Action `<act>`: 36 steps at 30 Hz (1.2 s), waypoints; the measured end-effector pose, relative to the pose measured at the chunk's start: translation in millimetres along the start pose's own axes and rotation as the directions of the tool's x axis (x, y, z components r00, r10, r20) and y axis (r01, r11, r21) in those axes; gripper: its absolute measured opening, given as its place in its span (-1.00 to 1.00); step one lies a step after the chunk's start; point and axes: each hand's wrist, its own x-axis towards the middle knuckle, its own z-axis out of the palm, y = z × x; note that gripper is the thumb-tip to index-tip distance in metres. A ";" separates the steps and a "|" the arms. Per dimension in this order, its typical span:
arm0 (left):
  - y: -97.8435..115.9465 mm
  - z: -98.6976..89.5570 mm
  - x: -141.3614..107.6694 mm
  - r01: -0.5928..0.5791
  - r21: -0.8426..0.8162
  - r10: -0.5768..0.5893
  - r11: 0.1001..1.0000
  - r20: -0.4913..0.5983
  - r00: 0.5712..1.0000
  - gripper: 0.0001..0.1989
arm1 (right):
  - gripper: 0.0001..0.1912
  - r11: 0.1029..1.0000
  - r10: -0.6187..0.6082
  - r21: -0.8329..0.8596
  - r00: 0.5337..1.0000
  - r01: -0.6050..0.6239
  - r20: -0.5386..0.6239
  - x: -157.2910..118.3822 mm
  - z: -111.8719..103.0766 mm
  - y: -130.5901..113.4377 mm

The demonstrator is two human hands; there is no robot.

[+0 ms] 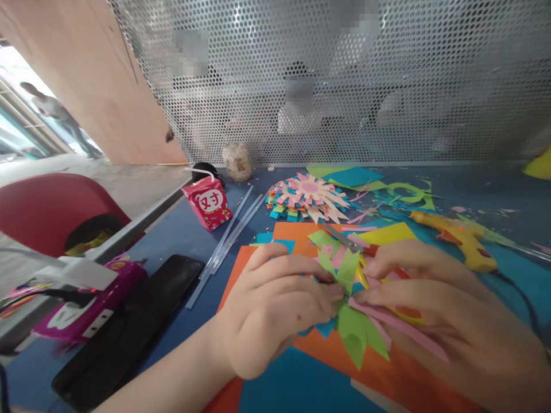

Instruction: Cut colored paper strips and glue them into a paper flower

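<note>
Green paper leaves [355, 330] and a pink paper strip [407, 327] meet between my two hands. My left hand [279, 301] has its fingers bent together on the green and blue paper piece. The fingertips of my right hand [439, 310] pinch the pink strip where it crosses the green paper. Just behind, scissors [344, 240] with red and yellow handles lie partly under my right hand. Orange sheets [318, 351] and a blue sheet [293, 381] are beneath my hands. Layered fringed paper rosettes [307, 192] rest farther back.
A yellow glue gun [462, 238] with a cord lies at the right. Clear sticks [224, 241], a red drink box [207, 203], a jar [237, 162], a black phone [129, 327] and a purple power strip [92, 307] are on the left. A perforated metal screen [275, 132] rises behind.
</note>
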 end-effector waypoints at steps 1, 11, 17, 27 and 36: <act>-0.2 -0.1 -0.3 -0.002 -0.009 0.002 1.000 0.000 1.000 -0.95 | -0.87 1.000 -0.001 -0.002 1.000 0.001 0.002 -0.4 0.1 0.2; -2.1 3.9 1.7 0.037 -0.066 -0.036 0.997 0.019 0.999 -0.80 | -0.74 0.994 -0.108 -0.022 0.989 0.110 0.097 -5.3 -7.3 5.7; -2.5 3.2 3.0 0.033 -0.064 -0.031 0.997 0.035 0.999 -0.77 | -0.76 0.993 -0.093 -0.069 0.994 0.097 0.061 -2.7 -7.6 4.2; -2.0 2.6 1.0 0.028 -0.065 -0.027 0.997 0.013 1.000 -0.80 | -0.68 0.999 -0.038 -0.008 0.997 0.038 0.072 -2.9 -5.9 5.8; -3.4 5.6 2.9 0.039 -0.058 -0.040 0.998 -0.017 0.999 -0.80 | -0.66 0.999 -0.033 -0.022 0.994 0.036 0.103 -2.6 -8.4 5.5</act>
